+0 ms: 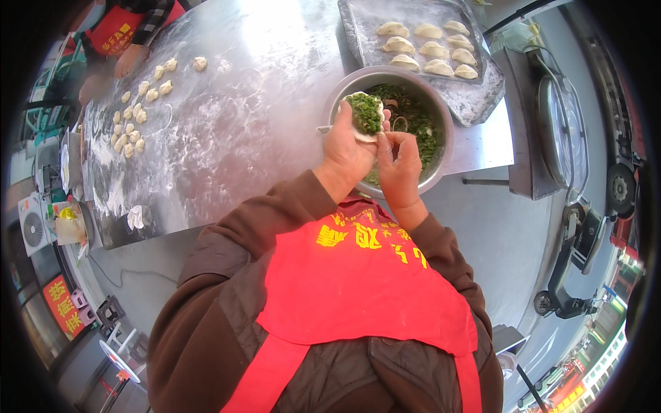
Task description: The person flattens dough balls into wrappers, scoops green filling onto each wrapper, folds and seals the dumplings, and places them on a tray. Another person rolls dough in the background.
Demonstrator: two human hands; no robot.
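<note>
My left hand (pixel 347 147) cradles a round dough wrapper (pixel 367 138) heaped with chopped green filling (pixel 365 112). The fingertips of my right hand (pixel 400 160) pinch the wrapper's near edge. Both hands are over the left part of a large metal bowl (pixel 445 155), which holds more of the green filling and a thin ring-like handle or loop. The wrapper is not folded over; its filling lies exposed. Beyond the bowl, a floured metal tray (pixel 356 31) bears several folded, half-moon dumplings (pixel 398 45) in rows.
Small dough lumps (pixel 138 116) lie on the floured metal table (pixel 217 134) at the left. A co-worker's hand (pixel 130 59) rests near them. A crumpled white piece (pixel 135 217) lies near the table's front edge. A metal stand with a round lid (pixel 560 131) is at the right.
</note>
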